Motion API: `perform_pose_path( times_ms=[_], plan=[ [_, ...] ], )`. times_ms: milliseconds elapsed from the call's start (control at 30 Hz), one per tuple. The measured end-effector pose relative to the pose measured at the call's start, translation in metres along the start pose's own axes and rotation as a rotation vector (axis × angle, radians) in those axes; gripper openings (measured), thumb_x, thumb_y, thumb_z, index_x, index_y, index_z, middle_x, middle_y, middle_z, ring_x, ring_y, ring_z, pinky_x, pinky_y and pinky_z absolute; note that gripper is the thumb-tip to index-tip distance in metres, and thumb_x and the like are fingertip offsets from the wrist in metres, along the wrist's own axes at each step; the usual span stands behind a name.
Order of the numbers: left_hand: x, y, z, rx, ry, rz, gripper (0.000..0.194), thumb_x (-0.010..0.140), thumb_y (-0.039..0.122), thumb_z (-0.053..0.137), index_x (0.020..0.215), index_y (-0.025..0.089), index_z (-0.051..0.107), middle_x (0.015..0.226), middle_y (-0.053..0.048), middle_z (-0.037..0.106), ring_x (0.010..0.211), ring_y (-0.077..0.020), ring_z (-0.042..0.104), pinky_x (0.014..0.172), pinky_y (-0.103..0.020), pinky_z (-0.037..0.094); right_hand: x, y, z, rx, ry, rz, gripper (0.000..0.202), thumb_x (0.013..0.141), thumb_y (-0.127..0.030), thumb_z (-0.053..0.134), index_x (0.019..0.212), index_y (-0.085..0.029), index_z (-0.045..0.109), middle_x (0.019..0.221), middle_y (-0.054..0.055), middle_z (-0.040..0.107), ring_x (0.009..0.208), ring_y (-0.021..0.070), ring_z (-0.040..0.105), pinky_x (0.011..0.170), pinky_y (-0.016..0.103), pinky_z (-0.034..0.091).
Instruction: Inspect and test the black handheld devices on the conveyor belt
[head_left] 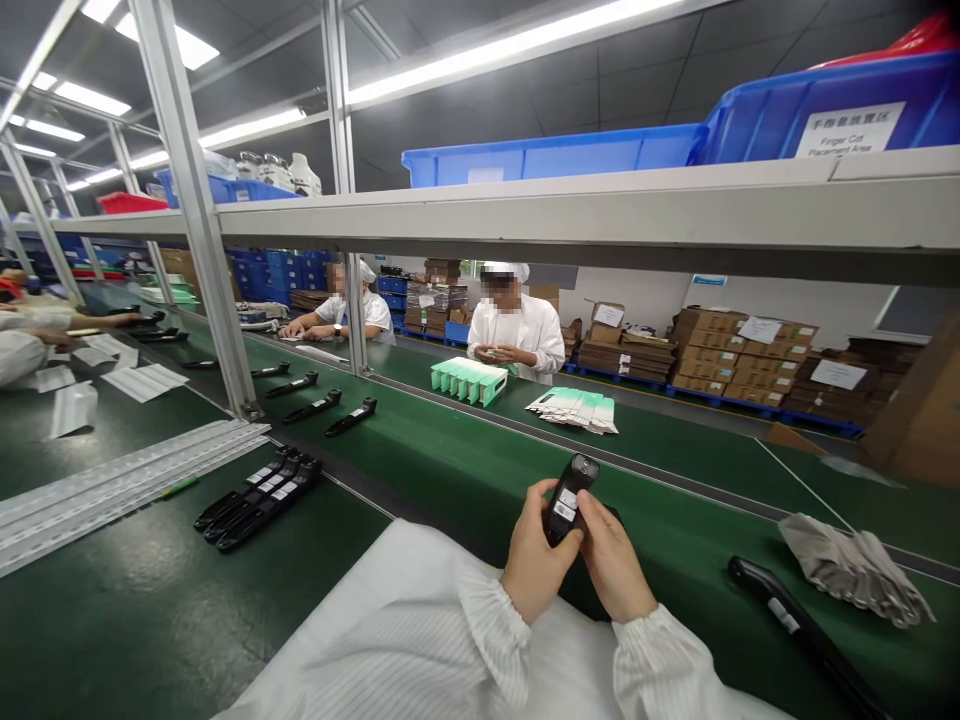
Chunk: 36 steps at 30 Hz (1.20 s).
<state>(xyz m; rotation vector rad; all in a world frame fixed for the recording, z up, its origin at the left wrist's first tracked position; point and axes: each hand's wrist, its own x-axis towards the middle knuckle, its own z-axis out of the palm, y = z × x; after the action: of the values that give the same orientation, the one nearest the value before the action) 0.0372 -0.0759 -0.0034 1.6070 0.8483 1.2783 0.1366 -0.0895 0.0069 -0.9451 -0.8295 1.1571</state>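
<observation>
A black handheld device [564, 508] with white labels is held upright between my two hands, its rounded end on top. The fingers and thumb of my left hand [538, 560] are wrapped round its left side. From the right, my right hand [613, 562] grips it, fingertips at the label. The device's lower part is hidden behind the hands. To the right, another black device [806, 635] with a label lies on the green bench, beside a bundle of grey cloth-like pieces [855, 570]. Several labelled black devices [259, 498] lie side by side at the left.
Black devices [311, 405] lie spaced along the green belt [420, 430]. Beyond are green-white cartons [469, 380] and flat cards [574, 408]. A person in white [517, 325] sits opposite. A metal post [191, 210] and overhead shelf [562, 210] frame the bench. Metal strips [112, 490] lie left.
</observation>
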Motion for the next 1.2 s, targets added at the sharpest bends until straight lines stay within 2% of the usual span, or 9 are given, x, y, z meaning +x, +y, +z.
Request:
perform_pose_path(
  times_ms=[100, 200, 267, 367, 467, 533, 800, 1100, 1200],
  plan=[
    [-0.002, 0.001, 0.002, -0.047, -0.012, 0.019, 0.048, 0.070, 0.016, 0.059, 0.115, 0.022, 0.041, 0.089, -0.003, 0.053, 0.080, -0.0147, 0.051, 0.074, -0.027, 0.041, -0.001, -0.002, 0.000, 0.041, 0.003, 0.000, 0.037, 0.068, -0.048, 0.063, 0.093, -0.022, 0.067, 0.092, 0.004, 0.068, 0.090, 0.0222, 0.059, 0.079, 0.031, 0.045],
    [0.003, -0.001, -0.001, -0.167, 0.028, -0.025, 0.037, 0.077, 0.028, 0.054, 0.111, 0.020, 0.044, 0.083, -0.002, 0.049, 0.076, -0.0128, 0.049, 0.073, -0.025, 0.041, 0.000, -0.001, -0.003, 0.047, -0.002, 0.005, 0.038, 0.067, -0.049, 0.064, 0.091, -0.020, 0.067, 0.092, 0.004, 0.068, 0.087, 0.0220, 0.059, 0.072, 0.030, 0.045],
    [0.009, -0.005, -0.004, -0.272, 0.093, -0.156, 0.033, 0.080, 0.039, 0.046, 0.108, 0.020, 0.047, 0.081, -0.001, 0.047, 0.072, -0.0116, 0.048, 0.064, -0.023, 0.040, 0.001, 0.001, -0.005, 0.045, -0.003, 0.016, 0.038, 0.067, -0.050, 0.064, 0.092, -0.021, 0.066, 0.093, 0.004, 0.068, 0.087, 0.0217, 0.059, 0.068, 0.029, 0.045],
    [0.020, -0.015, -0.014, -0.423, 0.237, -0.400, 0.040, 0.079, 0.050, 0.042, 0.103, 0.019, 0.051, 0.084, -0.002, 0.047, 0.066, -0.0104, 0.047, 0.051, -0.020, 0.034, 0.002, 0.003, -0.006, 0.048, -0.003, 0.056, 0.039, 0.068, -0.051, 0.062, 0.095, -0.022, 0.066, 0.093, 0.003, 0.068, 0.087, 0.0207, 0.058, 0.066, 0.027, 0.043],
    [0.031, -0.025, -0.025, -0.552, 0.341, -0.593, 0.044, 0.078, 0.053, 0.040, 0.096, 0.016, 0.055, 0.081, -0.002, 0.047, 0.062, -0.0090, 0.046, 0.049, -0.019, 0.031, 0.002, 0.004, -0.007, 0.065, 0.002, 0.102, 0.038, 0.068, -0.051, 0.062, 0.094, -0.024, 0.066, 0.094, 0.001, 0.067, 0.087, 0.0189, 0.057, 0.065, 0.026, 0.043],
    [0.035, -0.029, -0.031, -0.603, 0.362, -0.664, 0.042, 0.080, 0.051, 0.039, 0.092, 0.015, 0.056, 0.077, -0.001, 0.047, 0.060, -0.0086, 0.046, 0.049, -0.020, 0.031, 0.002, 0.004, -0.008, 0.093, -0.008, 0.128, 0.038, 0.068, -0.051, 0.063, 0.095, -0.025, 0.066, 0.095, 0.001, 0.066, 0.086, 0.0177, 0.057, 0.066, 0.025, 0.043],
    [0.036, -0.032, -0.032, -0.601, 0.279, -0.677, 0.043, 0.080, 0.052, 0.039, 0.087, 0.015, 0.058, 0.074, 0.000, 0.050, 0.059, -0.0088, 0.046, 0.050, -0.020, 0.031, 0.004, 0.004, -0.014, 0.147, -0.026, 0.181, 0.036, 0.068, -0.049, 0.064, 0.091, -0.022, 0.067, 0.084, 0.002, 0.067, 0.077, 0.0171, 0.057, 0.062, 0.026, 0.044],
    [0.035, -0.029, -0.032, -0.589, 0.206, -0.663, 0.045, 0.078, 0.055, 0.040, 0.087, 0.015, 0.058, 0.075, 0.000, 0.050, 0.059, -0.0083, 0.046, 0.050, -0.020, 0.032, 0.004, 0.004, -0.017, 0.111, -0.082, 0.185, 0.047, 0.069, -0.054, 0.060, 0.102, -0.021, 0.062, 0.094, 0.007, 0.069, 0.087, 0.0221, 0.062, 0.073, 0.032, 0.045],
    [0.035, -0.030, -0.032, -0.600, 0.178, -0.668, 0.045, 0.079, 0.054, 0.040, 0.088, 0.014, 0.057, 0.075, 0.000, 0.050, 0.059, -0.0083, 0.046, 0.049, -0.019, 0.031, 0.004, 0.003, -0.017, 0.142, -0.068, 0.219, 0.047, 0.070, -0.053, 0.060, 0.103, -0.018, 0.061, 0.093, 0.008, 0.069, 0.087, 0.0232, 0.062, 0.071, 0.032, 0.046]
  ],
)
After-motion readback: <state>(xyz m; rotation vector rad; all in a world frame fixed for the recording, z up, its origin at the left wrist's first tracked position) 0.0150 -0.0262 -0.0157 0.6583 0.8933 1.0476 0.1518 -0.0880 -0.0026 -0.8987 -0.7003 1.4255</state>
